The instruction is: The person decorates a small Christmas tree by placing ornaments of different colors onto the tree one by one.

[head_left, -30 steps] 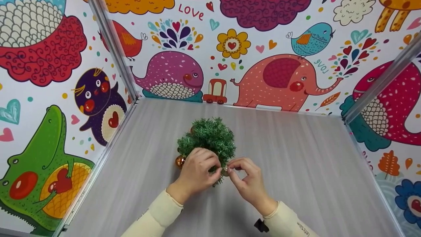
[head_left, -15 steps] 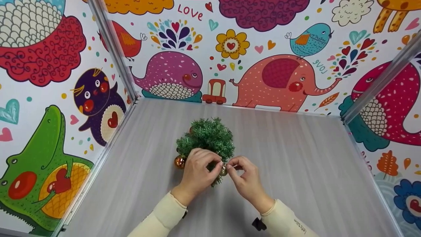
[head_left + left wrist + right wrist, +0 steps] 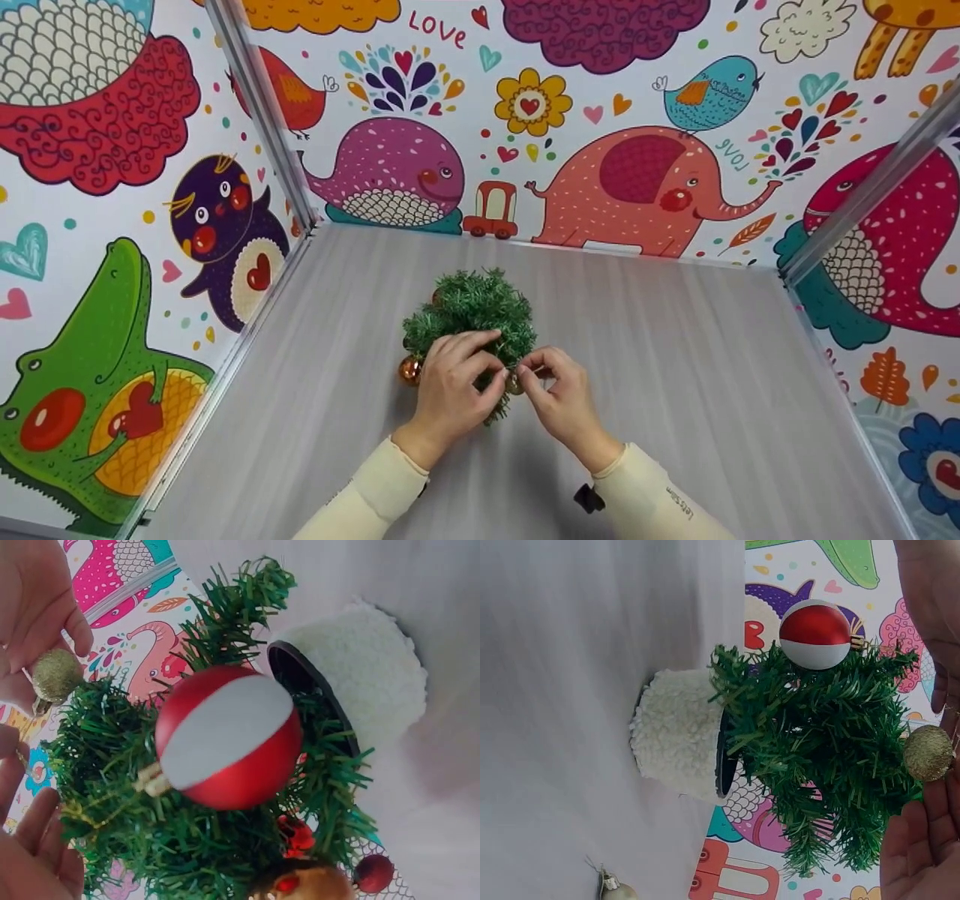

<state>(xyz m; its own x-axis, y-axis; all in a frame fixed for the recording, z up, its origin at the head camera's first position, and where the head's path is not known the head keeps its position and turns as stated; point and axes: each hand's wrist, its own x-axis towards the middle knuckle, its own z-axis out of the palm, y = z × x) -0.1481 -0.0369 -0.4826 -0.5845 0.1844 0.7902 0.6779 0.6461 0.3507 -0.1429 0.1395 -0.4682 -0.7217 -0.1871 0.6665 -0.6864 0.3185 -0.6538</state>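
Observation:
A small green artificial Christmas tree [image 3: 480, 307] stands in a white fleecy pot [image 3: 679, 735]. My left hand [image 3: 454, 386] is at its near side, thumb and forefinger pinching the thin gold string of a glittery gold bauble [image 3: 928, 753]. Close on the right, my right hand [image 3: 566, 401] also pinches at this string, its thumb and forefinger beside the bauble. The fingertips partly hide the string. A red and white bauble [image 3: 229, 736] hangs on the tree towards me, and an orange bauble [image 3: 409, 370] shows on its left.
A dark red bauble [image 3: 373, 873] hangs lower among the branches. In the right wrist view, another pale gold bauble [image 3: 619, 890] lies on the grey table [image 3: 675, 375]. Walls with cartoon animals [image 3: 622, 187] enclose the table at the back and sides.
My left hand's other fingers have lifted and straightened somewhat over the branches. Both hands stay close together at the gold bauble, shifting only slightly. The tree has hardly moved.

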